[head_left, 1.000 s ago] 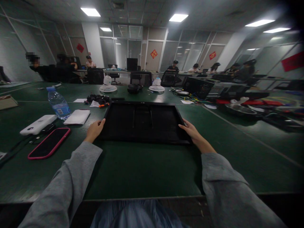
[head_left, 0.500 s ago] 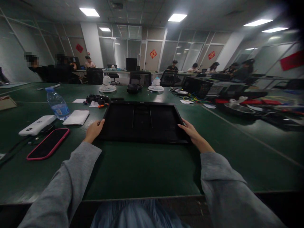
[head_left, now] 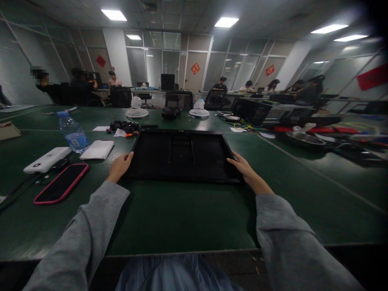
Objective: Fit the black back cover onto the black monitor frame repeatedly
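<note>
A flat black rectangular panel (head_left: 151, 157) with a raised rim lies in front of me over the green table (head_left: 182, 214). Its far edge carries a small pale mark, and two thin lines run down its middle; I cannot tell whether it is a screen or a tray. At its left edge my left hand (head_left: 120, 165) is closed, thumb on the rim and fingers mostly hidden. My right hand (head_left: 245, 167) grips the opposite edge, with the thumb over the rim and the other fingers along the outside.
Left of the panel are a water bottle (head_left: 72, 133), a folded white cloth or paper (head_left: 97, 150), a white device (head_left: 48, 159) and a pink-edged phone (head_left: 62, 184). Two small white fans (head_left: 137, 112) stand beyond. Cables and a pan (head_left: 306, 139) lie right; people sit further back.
</note>
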The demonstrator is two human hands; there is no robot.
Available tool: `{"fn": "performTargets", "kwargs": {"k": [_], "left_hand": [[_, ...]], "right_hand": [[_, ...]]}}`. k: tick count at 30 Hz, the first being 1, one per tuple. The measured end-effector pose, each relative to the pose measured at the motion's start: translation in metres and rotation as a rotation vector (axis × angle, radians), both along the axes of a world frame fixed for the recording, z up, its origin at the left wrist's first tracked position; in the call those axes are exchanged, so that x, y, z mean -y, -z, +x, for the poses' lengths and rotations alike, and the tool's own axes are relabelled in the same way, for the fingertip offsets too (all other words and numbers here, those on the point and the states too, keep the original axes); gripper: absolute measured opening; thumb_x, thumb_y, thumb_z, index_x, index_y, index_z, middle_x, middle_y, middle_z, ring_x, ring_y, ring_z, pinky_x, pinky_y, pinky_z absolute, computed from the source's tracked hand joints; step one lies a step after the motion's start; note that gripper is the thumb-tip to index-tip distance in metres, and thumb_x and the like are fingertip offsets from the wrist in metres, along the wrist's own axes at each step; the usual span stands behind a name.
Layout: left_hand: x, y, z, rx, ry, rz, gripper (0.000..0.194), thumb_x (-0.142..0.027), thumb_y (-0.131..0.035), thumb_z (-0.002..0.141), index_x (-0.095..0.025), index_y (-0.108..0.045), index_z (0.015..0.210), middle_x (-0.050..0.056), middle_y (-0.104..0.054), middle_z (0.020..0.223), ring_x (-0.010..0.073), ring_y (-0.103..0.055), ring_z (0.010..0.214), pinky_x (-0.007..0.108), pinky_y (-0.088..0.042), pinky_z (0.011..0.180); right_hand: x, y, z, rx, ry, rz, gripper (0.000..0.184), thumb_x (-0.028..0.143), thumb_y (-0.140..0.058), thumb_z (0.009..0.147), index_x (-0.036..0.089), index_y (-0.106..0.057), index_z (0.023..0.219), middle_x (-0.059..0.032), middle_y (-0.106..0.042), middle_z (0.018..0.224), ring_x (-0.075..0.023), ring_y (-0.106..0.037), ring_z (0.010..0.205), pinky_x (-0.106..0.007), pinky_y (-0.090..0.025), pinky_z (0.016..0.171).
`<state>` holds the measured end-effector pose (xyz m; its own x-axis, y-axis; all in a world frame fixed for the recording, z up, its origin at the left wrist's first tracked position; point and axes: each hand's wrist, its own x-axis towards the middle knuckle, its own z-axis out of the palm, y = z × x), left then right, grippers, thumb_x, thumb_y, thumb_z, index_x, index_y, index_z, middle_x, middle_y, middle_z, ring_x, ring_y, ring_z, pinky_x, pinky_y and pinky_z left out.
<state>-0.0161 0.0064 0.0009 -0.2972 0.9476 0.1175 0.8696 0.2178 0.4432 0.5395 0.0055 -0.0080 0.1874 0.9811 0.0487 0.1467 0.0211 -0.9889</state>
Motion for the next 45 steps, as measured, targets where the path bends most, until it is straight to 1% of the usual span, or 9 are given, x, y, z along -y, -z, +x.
{"fn": "performTargets", "kwargs": {"k": [7,14,19,22,26,31,34,39,45], "left_hand": [[0.001,-0.001,0.001,-0.001,-0.004,-0.001,0.068,-0.065,-0.027,0.1,-0.017,-0.072,0.117,0.017,-0.075,0.119,0.0333,-0.069,0.11,0.037,-0.049,0.087],[0.003,-0.003,0.003,-0.024,-0.006,-0.011,0.067,-0.063,-0.025,0.102,-0.017,-0.073,0.112,0.018,-0.076,0.114,0.0319,-0.07,0.107,0.036,-0.049,0.085],[0.003,-0.003,0.003,-0.032,-0.012,-0.012,0.066,-0.063,-0.023,0.102,-0.019,-0.073,0.108,0.018,-0.076,0.112,0.0327,-0.069,0.108,0.036,-0.049,0.085],[0.002,-0.002,0.003,-0.038,-0.019,-0.01,0.065,-0.061,-0.023,0.103,-0.019,-0.072,0.106,0.017,-0.076,0.113,0.0329,-0.069,0.109,0.037,-0.048,0.087],[0.002,-0.001,0.002,-0.014,-0.028,0.008,0.063,-0.061,-0.025,0.103,-0.019,-0.071,0.112,0.018,-0.075,0.116,0.0335,-0.068,0.112,0.038,-0.048,0.088],[0.0,0.002,0.001,0.07,-0.033,0.079,0.06,-0.058,-0.028,0.103,-0.017,-0.067,0.124,0.018,-0.073,0.125,0.0341,-0.066,0.117,0.04,-0.048,0.094],[-0.001,0.004,0.0,0.107,-0.033,0.129,0.057,-0.054,-0.031,0.104,-0.015,-0.065,0.128,0.017,-0.072,0.128,0.0321,-0.066,0.119,0.04,-0.047,0.098],[-0.003,0.008,-0.002,0.118,-0.023,0.163,0.056,-0.053,-0.033,0.104,-0.013,-0.063,0.129,0.017,-0.071,0.128,0.0308,-0.066,0.117,0.04,-0.047,0.1],[-0.006,0.013,-0.005,0.108,-0.015,0.2,0.056,-0.054,-0.033,0.103,-0.015,-0.066,0.126,0.017,-0.072,0.125,0.0299,-0.068,0.113,0.041,-0.049,0.098]], "right_hand": [[0.002,-0.002,-0.002,-0.029,0.021,-0.026,0.071,0.027,-0.073,0.081,0.032,-0.054,0.15,-0.0037,-0.077,0.118,-0.0254,-0.076,0.101,-0.045,-0.063,0.096],[0.002,0.0,-0.002,0.004,0.013,-0.005,0.07,0.032,-0.073,0.082,0.033,-0.055,0.15,-0.0037,-0.079,0.112,-0.0269,-0.077,0.097,-0.048,-0.065,0.09],[0.001,-0.001,-0.004,0.015,0.027,0.026,0.075,0.027,-0.076,0.077,0.031,-0.056,0.149,-0.003,-0.079,0.108,-0.0286,-0.077,0.097,-0.05,-0.065,0.09],[0.001,-0.002,-0.005,0.038,0.036,0.056,0.076,0.026,-0.078,0.075,0.031,-0.057,0.148,-0.0041,-0.078,0.112,-0.0306,-0.076,0.1,-0.052,-0.066,0.087],[-0.001,-0.001,-0.004,0.035,0.014,0.099,0.075,0.027,-0.077,0.076,0.031,-0.058,0.148,-0.0045,-0.078,0.116,-0.0315,-0.075,0.105,-0.052,-0.066,0.088],[-0.005,0.005,0.003,-0.021,0.046,0.069,0.077,0.024,-0.074,0.073,0.028,-0.057,0.148,-0.0038,-0.079,0.109,-0.0299,-0.076,0.101,-0.05,-0.065,0.09],[-0.007,0.007,0.009,-0.048,0.071,0.069,0.075,0.024,-0.075,0.072,0.027,-0.06,0.145,-0.0029,-0.079,0.11,-0.0279,-0.076,0.101,-0.048,-0.063,0.094],[-0.01,0.008,0.021,-0.075,0.178,0.092,0.071,0.022,-0.077,0.069,0.025,-0.064,0.138,-0.0031,-0.08,0.105,-0.0247,-0.076,0.095,-0.043,-0.062,0.093],[-0.017,0.01,0.036,-0.044,0.462,0.201,0.064,0.013,-0.07,0.062,0.018,-0.069,0.126,-0.0021,-0.076,0.094,-0.02,-0.073,0.087,-0.036,-0.063,0.083]]}}
